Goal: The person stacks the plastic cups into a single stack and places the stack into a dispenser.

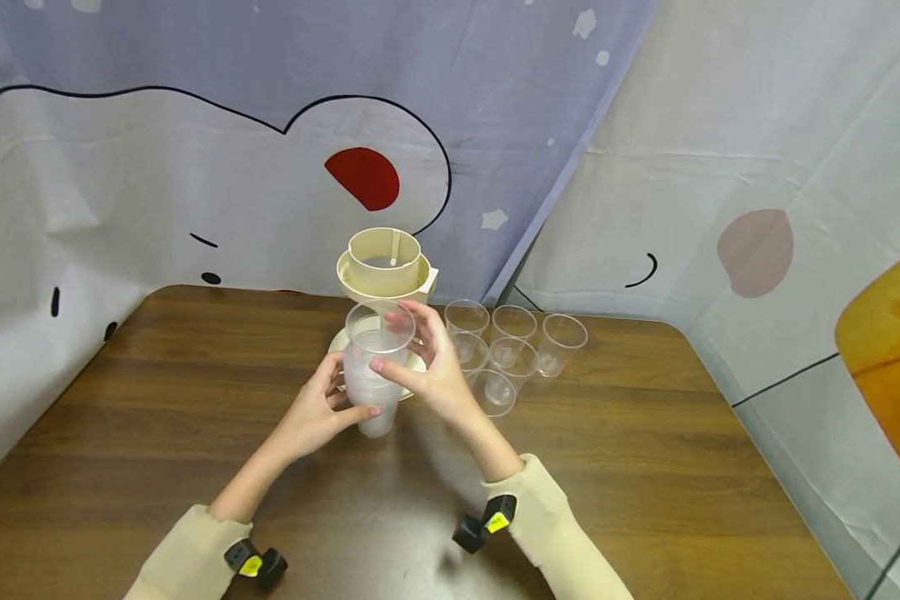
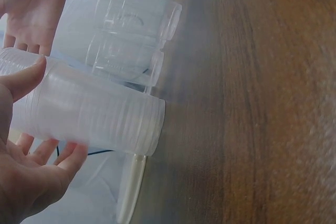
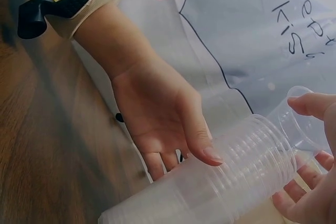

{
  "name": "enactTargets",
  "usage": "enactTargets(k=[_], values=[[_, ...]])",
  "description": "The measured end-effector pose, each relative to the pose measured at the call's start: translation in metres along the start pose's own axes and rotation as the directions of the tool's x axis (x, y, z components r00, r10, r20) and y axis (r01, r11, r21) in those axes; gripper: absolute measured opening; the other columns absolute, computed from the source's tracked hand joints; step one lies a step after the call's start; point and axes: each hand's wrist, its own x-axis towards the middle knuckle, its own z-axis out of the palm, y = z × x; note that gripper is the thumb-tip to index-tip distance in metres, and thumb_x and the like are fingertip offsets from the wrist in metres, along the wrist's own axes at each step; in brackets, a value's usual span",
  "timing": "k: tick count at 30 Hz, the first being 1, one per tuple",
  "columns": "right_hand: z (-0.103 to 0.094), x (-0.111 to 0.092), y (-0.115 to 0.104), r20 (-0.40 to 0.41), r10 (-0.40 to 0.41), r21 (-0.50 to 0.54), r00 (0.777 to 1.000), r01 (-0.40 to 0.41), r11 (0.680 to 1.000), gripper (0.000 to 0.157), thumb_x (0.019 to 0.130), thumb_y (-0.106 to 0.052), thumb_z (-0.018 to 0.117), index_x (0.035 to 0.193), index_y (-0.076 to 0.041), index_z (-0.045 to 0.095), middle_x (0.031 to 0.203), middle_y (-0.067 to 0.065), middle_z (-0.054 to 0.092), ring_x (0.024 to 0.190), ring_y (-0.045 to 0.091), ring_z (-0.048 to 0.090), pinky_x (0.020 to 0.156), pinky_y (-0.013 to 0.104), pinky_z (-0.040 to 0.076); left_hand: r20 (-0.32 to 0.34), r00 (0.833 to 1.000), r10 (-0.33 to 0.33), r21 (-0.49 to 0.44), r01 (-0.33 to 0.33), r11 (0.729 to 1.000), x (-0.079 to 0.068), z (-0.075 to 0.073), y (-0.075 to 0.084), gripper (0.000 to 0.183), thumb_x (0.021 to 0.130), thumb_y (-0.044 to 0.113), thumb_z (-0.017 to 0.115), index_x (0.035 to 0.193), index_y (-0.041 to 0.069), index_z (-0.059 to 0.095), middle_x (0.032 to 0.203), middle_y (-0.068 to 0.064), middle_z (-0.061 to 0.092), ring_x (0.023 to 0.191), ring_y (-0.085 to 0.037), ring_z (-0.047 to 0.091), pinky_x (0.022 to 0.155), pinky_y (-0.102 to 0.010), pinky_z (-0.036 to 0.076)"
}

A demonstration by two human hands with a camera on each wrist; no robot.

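In the head view my left hand (image 1: 317, 417) grips a stack of clear plastic cups (image 1: 373, 396) low on its side. The stack stands upright, its narrow base close over the table. My right hand (image 1: 437, 367) is at the top of the stack, thumb in front and fingers behind, holding the uppermost plastic cup (image 1: 375, 321). The right wrist view shows this cup (image 3: 304, 127) beyond the close-set rims of the stack (image 3: 252, 171), under the right thumb. In the left wrist view the left fingers (image 2: 68, 156) curl around the stack (image 2: 105, 111).
Several clear plastic cups (image 1: 513, 354) stand grouped to the right of the hands. Behind the stack rises a cream two-tier device (image 1: 385, 267) with a round top and a plate-like base (image 1: 417, 367). A patterned curtain (image 1: 270, 192) hangs along the back of the wooden table (image 1: 645, 450).
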Motion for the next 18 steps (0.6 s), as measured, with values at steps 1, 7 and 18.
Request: enactTargets(k=[1,7,18], values=[[-0.0001,0.0000,0.0002,0.003,0.002,-0.002,1.000,-0.002,1.000,0.070,0.077,0.004,0.069,0.138,-0.002,0.035,0.135,0.022,0.051,0.129,0.029,0.047,0.110,0.046,0.040,0.001,1.000,0.000,0.000,0.000,1.000,0.0000,-0.0001,-0.0002,0.070,0.078,0.005,0.077,0.135,0.002,0.036,0.131,-0.020,0.050,0.120,-0.038,0.052,0.102,-0.053,0.047],[-0.0006,-0.0010,0.0010,0.011,0.021,-0.019,1.000,-0.021,1.000,0.071,0.078,0.002,0.070,0.139,-0.004,0.035,0.136,0.020,0.052,0.131,0.027,0.046,0.110,0.046,0.039,0.006,1.000,-0.002,-0.003,0.002,1.000,0.0000,-0.0002,-0.0011,0.071,0.079,0.005,0.078,0.135,0.003,0.035,0.131,-0.019,0.049,0.120,-0.037,0.052,0.102,-0.052,0.047],[0.0000,-0.0044,0.0028,0.007,0.070,-0.073,0.997,-0.070,0.995,0.068,0.079,0.000,0.071,0.138,-0.005,0.037,0.136,0.019,0.053,0.129,0.029,0.047,0.108,0.049,0.040,0.004,1.000,-0.003,-0.007,0.003,1.000,-0.0006,0.0002,0.0002,0.070,0.079,0.005,0.077,0.135,0.002,0.035,0.132,-0.019,0.048,0.119,-0.037,0.053,0.102,-0.052,0.047]])
